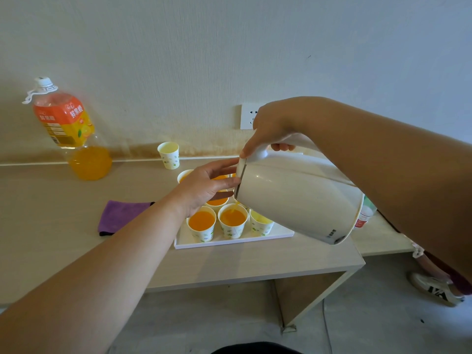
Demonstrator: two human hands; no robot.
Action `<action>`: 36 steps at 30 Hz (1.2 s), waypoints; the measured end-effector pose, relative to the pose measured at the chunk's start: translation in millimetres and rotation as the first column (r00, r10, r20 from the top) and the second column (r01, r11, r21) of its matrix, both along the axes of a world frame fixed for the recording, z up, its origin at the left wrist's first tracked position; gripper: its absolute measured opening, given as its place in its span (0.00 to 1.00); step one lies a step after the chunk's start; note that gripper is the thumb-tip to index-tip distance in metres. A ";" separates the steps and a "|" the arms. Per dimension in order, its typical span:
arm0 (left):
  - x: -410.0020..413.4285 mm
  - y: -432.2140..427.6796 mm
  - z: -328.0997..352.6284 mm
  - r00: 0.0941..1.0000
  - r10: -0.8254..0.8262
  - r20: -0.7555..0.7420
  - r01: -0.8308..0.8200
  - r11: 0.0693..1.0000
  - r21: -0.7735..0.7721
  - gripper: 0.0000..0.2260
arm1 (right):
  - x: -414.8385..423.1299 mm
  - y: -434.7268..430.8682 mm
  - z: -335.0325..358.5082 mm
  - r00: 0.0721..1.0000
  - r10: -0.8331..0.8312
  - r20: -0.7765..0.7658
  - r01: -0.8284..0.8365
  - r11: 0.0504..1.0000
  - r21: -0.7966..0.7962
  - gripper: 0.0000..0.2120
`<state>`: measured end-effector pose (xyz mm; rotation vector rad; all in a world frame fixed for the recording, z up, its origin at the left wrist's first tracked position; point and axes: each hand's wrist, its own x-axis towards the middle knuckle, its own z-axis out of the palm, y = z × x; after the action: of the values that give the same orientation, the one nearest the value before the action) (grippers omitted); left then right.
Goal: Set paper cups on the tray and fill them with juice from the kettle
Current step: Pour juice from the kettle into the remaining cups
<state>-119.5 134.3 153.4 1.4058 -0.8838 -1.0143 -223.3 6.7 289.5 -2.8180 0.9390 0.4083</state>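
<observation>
Right hand: clamped round the top handle of the white plastic kettle, holding it in the air, tipped down to the left for pouring.
Left hand: fingers straight, pressed flat on the kettle's lid end; probably to keep the lid shut and steady the pour.
Kettle: above the right part of the white rectangular tray, mouth low, base raised to the near right.
Juice stream: thin orange thread falling into the middle near-row paper cup with green leaf print, almost full.
Left near-row cup: full of orange juice, just beside the middle one.
Right near-row cup: partly under the kettle, contents paler; probably next to fill.
Tray: on the beige wooden table, close to its near edge.
Spare empty paper cup: off the tray, far, by the wall.
Around: clear plastic orange-juice bottle far left; folded purple cloth left of the tray; white wall socket behind the right hand.
In the way: kettle body and left hand over the far rows, so cup count and fill levels there not to be told.
</observation>
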 end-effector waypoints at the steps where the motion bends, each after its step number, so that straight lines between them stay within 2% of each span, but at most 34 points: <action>1: -0.1 0.1 0.1 1.000 0.000 0.001 0.000 1.000 -0.001 0.17 | -0.1 0.0 0.2 1.000 -0.001 -0.001 0.001 1.000 0.001 0.22; 17: -1.1 3.8 -3.7 1.000 -0.006 0.010 0.006 1.000 0.009 0.19 | -0.6 1.0 -5.6 1.000 0.003 0.003 -0.003 1.000 0.023 0.21; 20: -0.9 5.0 -4.1 1.000 -0.001 0.020 0.001 1.000 0.008 0.18 | -1.0 1.9 -6.2 1.000 0.007 0.010 -0.007 1.000 0.020 0.24; 24: 0.0 4.9 -1.3 0.997 0.010 0.081 -0.011 1.000 0.007 0.17 | -8.7 -1.3 -6.2 0.999 0.013 0.032 -0.014 1.000 0.029 0.30; 30: -0.9 1.2 10.8 0.982 0.025 0.189 -0.022 1.000 -0.016 0.18 | -26.6 -11.2 -7.1 0.994 0.005 0.107 -0.015 0.995 0.098 0.24; 36: -7.5 -6.5 19.2 0.981 0.004 0.196 0.004 0.999 -0.039 0.16 | -39.2 -20.0 0.6 0.993 -0.017 0.119 0.001 0.992 0.128 0.27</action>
<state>-127.1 127.8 172.5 1.4901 -1.0427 -0.8632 -262.5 -13.3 290.2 -2.6880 0.8683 0.2829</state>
